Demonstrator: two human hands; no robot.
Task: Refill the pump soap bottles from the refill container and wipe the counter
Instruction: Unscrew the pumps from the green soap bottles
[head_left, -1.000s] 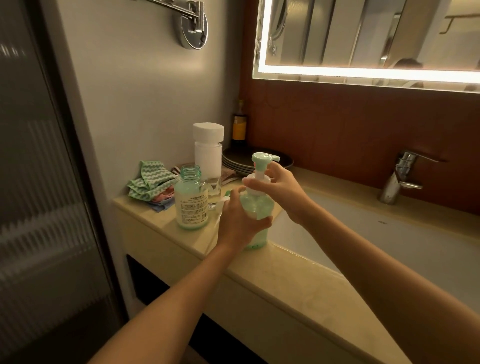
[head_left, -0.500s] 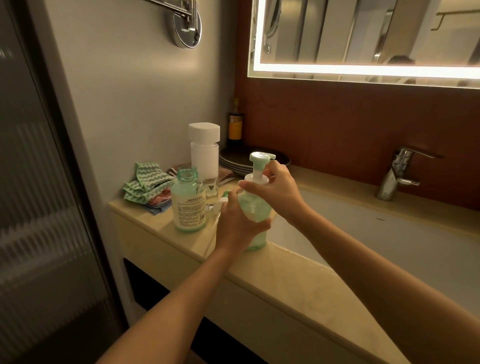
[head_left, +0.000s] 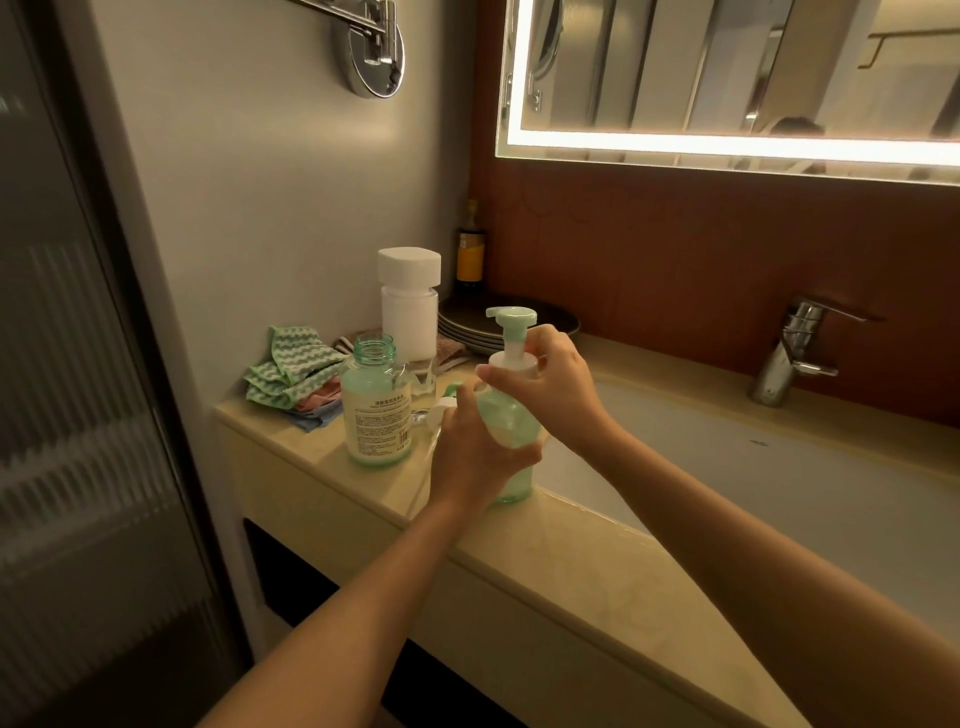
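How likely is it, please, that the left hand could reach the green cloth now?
Probably yes, once it lets go: the left hand grips the pump bottle, and the cloth lies further to its left. The open bottle stands partly between, so it must reach round.

Bare left grip (head_left: 478, 447), bare right grip (head_left: 550, 384), both forearms (head_left: 363, 597) uncovered to the frame edge, slim wrists (head_left: 605, 431)

The pump bottle (head_left: 511, 427) stands on the counter (head_left: 571, 571). Just left of it is the open bottle (head_left: 376, 415). Behind-left are the capped dispenser (head_left: 409, 312) and cloths (head_left: 293, 369), behind it the stacked plates (head_left: 462, 326), and to its right the basin (head_left: 779, 493) and faucet (head_left: 784, 353).
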